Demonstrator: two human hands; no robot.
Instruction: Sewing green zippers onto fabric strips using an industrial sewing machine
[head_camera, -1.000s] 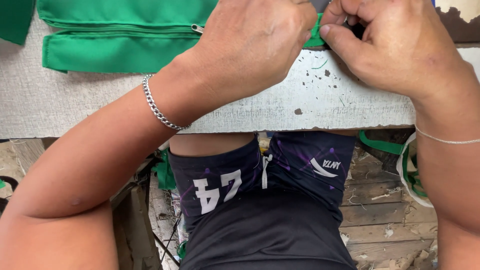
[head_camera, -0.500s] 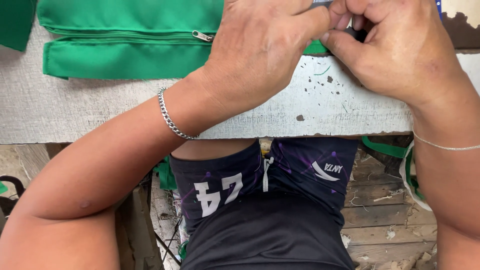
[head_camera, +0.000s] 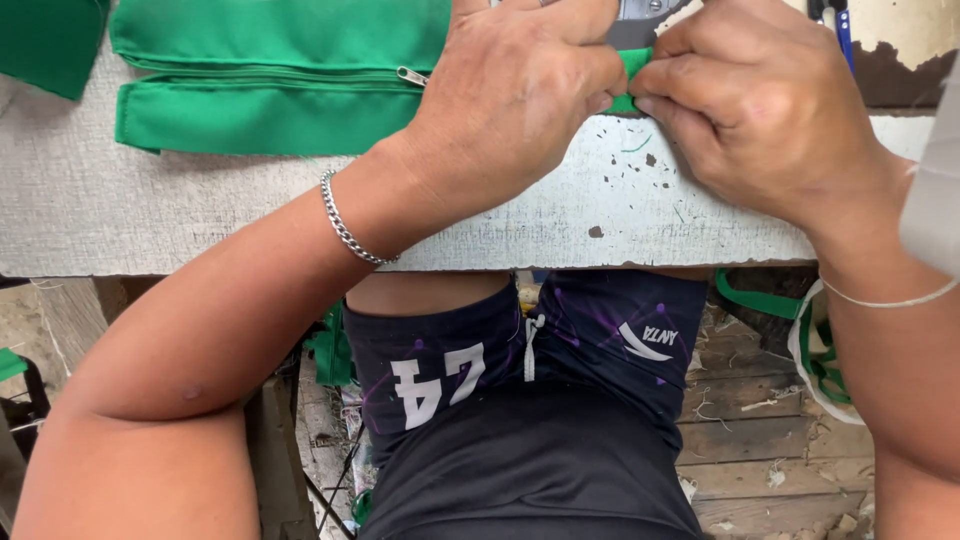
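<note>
A green fabric piece (head_camera: 270, 90) with a sewn-in zipper lies flat on a worn white table (head_camera: 150, 215). Its metal zipper pull (head_camera: 411, 76) shows just left of my left hand. My left hand (head_camera: 520, 90) presses down on the fabric's right end, fingers curled, a silver chain bracelet on the wrist. My right hand (head_camera: 760, 100) pinches a small folded edge of the same green fabric (head_camera: 630, 75) against my left fingertips. A grey metal part (head_camera: 640, 20) shows behind the hands, mostly hidden.
Another green cloth piece (head_camera: 50, 45) lies at the table's far left. Under the table are wooden floor planks (head_camera: 770, 440), green fabric scraps (head_camera: 330, 350) and a white bag with green straps (head_camera: 825, 360). A blue-handled tool (head_camera: 838, 20) is at the top right.
The view has shifted a little, so the fabric and hands sit slightly lower and to the right. Both hands stay pinched together on the green fabric edge.
</note>
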